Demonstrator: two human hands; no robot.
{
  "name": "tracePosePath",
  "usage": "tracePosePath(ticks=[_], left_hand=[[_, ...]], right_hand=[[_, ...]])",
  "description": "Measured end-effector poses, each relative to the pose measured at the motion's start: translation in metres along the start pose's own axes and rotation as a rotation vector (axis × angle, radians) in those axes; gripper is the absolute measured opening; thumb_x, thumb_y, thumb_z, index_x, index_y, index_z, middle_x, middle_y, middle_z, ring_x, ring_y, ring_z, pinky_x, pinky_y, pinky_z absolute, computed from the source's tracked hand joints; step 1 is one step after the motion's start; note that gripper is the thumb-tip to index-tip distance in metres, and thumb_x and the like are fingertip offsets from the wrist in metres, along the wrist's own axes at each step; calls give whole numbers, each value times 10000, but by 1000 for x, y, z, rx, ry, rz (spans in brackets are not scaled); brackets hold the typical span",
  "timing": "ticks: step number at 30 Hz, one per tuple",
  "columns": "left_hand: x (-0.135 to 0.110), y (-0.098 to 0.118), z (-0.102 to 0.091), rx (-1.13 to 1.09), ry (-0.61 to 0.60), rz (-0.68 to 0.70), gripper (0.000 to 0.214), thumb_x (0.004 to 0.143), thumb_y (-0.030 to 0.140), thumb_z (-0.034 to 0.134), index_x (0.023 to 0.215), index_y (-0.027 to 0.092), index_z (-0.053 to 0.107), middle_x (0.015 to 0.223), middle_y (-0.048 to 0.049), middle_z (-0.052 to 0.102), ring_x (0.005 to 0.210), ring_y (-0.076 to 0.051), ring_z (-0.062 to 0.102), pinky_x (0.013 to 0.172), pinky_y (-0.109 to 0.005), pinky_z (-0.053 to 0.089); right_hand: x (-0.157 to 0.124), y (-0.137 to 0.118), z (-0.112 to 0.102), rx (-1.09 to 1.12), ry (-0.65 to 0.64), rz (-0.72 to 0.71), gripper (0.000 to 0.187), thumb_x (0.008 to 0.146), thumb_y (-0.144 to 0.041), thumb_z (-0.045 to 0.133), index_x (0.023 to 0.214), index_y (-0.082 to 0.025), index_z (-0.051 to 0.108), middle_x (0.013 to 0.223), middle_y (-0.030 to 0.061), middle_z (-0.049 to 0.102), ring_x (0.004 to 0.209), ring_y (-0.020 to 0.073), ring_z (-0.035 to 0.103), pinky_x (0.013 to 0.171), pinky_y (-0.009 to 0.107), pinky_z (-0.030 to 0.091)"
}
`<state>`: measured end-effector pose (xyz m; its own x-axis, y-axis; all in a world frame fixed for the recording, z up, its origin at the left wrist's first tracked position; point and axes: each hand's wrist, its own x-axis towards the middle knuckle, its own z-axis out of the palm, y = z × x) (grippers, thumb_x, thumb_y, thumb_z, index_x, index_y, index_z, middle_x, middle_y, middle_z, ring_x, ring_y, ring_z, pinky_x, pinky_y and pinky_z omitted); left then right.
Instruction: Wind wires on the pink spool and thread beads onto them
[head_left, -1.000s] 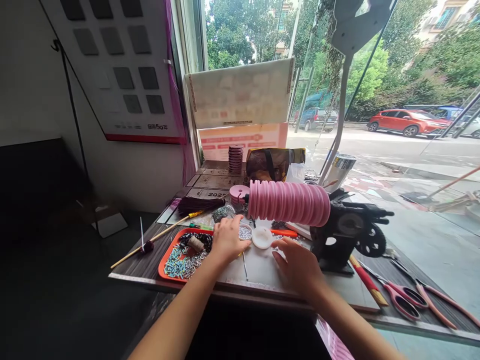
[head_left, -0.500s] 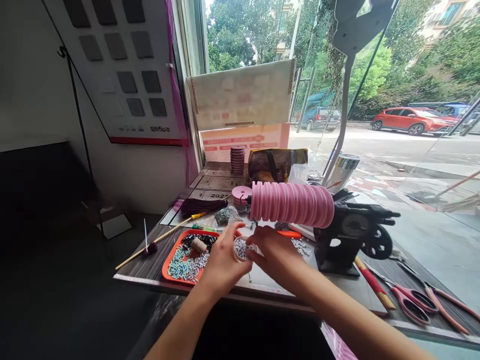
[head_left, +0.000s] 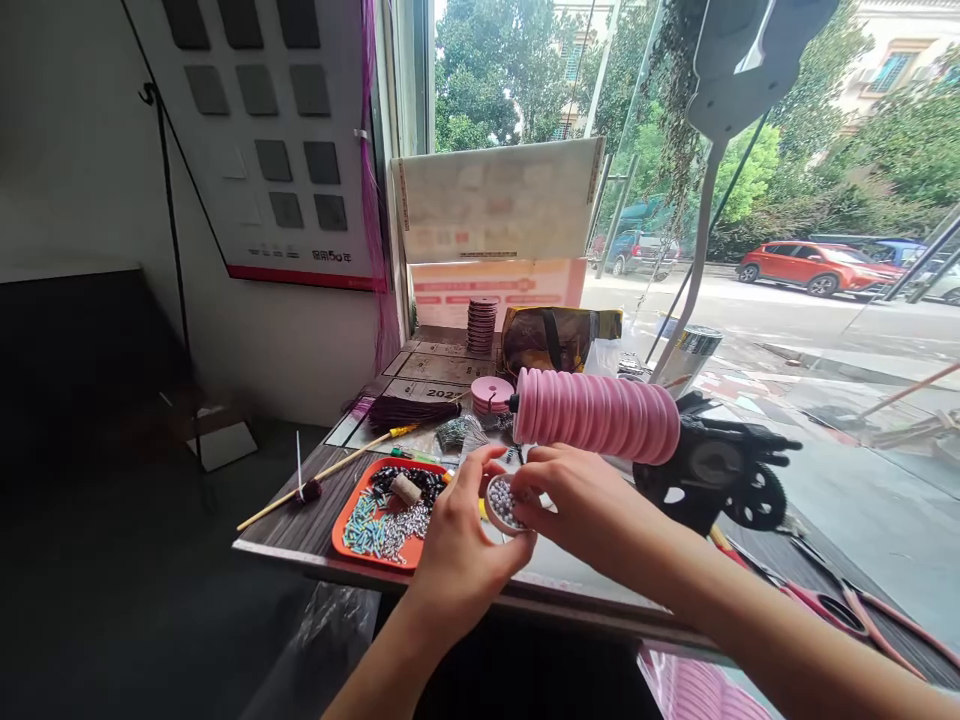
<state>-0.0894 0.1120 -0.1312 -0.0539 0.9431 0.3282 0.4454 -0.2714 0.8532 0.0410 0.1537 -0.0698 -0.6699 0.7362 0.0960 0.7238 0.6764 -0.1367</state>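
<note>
My left hand (head_left: 457, 545) holds a small round clear container of silver beads (head_left: 501, 503), lifted above the table and tilted toward me. My right hand (head_left: 589, 505) has its fingertips pinched at the container's right rim; what they hold is too small to make out. Just left of the hands lies an orange tray (head_left: 352, 505) with blue, silver and black beads and a small spool. Behind the hands a long row of pink spools (head_left: 596, 415) sticks out sideways from a black winding machine (head_left: 720, 475).
A dark tassel (head_left: 409, 411) and a thin stick lie behind the tray. A single pink spool (head_left: 492, 393), a stack of dark discs (head_left: 481, 326) and a brown bag (head_left: 559, 340) stand further back. Pink-handled scissors (head_left: 832, 608) lie at the right. The table edge (head_left: 315, 555) runs below the tray.
My left hand picked the bead container up off the table and raised it. My right hand left the white lid and came to the container's rim. The view shifted slightly right.
</note>
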Motion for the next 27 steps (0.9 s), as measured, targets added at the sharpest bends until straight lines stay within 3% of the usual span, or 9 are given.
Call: tracePosePath(ticks=[12,17,22,27], left_hand=[[8,9,-1,-53,13,30,566,662,141,646,1173,244,427,1056,-30,584,986,-200,576,897,-342,423],[11,13,-4,-72,33,40,577,652,161,670,1169,259,432,1034,-18,573,965,-200,580,868,-336,433],[18,19,-2,-118,33,64,612,637,142,679,1180,260,423,1019,-22,564,981,-204,577,882,-343,433],[26,24,0,-128,40,75,619,649,155,676,1195,255,404,1036,-36,562,995,-215,568,892,-365,430]], right_hand=[[3,9,-6,252,89,-14,152,739,-54,554,626,-139,610,665,-1,586,615,95,497,598,211,355],[1,22,-22,431,111,-23,120,749,-116,555,659,-147,628,609,-21,595,553,81,481,539,198,368],[28,48,-57,624,293,-29,124,708,-264,602,717,-154,660,643,6,628,569,102,526,557,224,423],[57,62,-58,806,248,11,114,613,-249,641,647,-141,650,614,3,613,565,93,512,576,236,419]])
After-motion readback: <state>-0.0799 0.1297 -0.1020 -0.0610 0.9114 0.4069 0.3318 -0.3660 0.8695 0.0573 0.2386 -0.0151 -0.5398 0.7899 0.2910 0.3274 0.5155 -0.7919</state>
